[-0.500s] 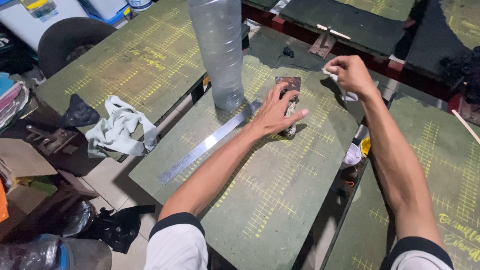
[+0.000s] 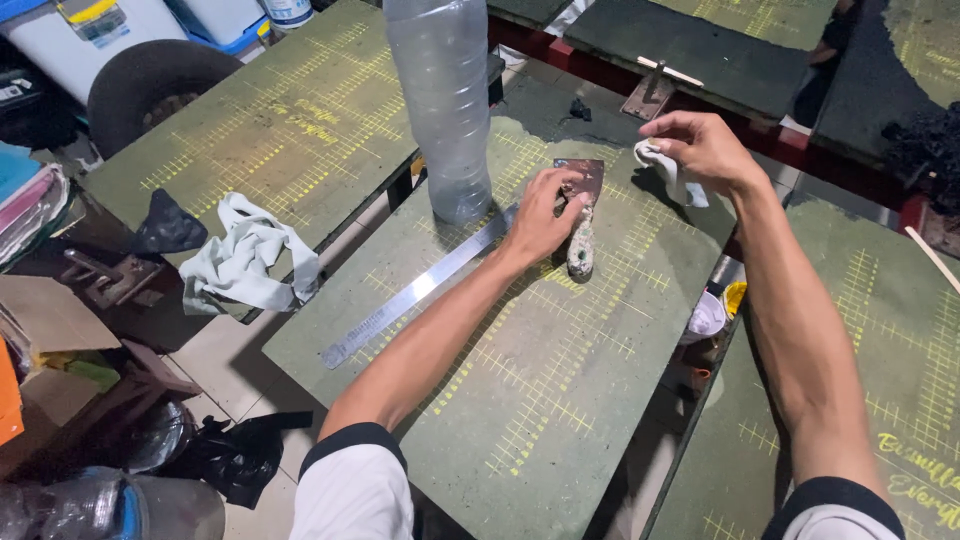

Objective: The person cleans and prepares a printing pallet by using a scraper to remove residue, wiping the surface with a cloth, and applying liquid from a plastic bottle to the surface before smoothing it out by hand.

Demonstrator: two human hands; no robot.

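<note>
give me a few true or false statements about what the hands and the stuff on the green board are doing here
1. The left hand rests on a scraper lying on the green board. True.
2. The right hand holds a hammer. False: it holds a small pale rag.
3. The clear plastic bottle lies on its side. False: it stands upright on the board.
4. A long metal ruler lies flat on the board, running under the left hand. True.
5. The crumpled pale cloth lies on the same board as the scraper. False: it lies on the neighbouring board to the left.
</note>
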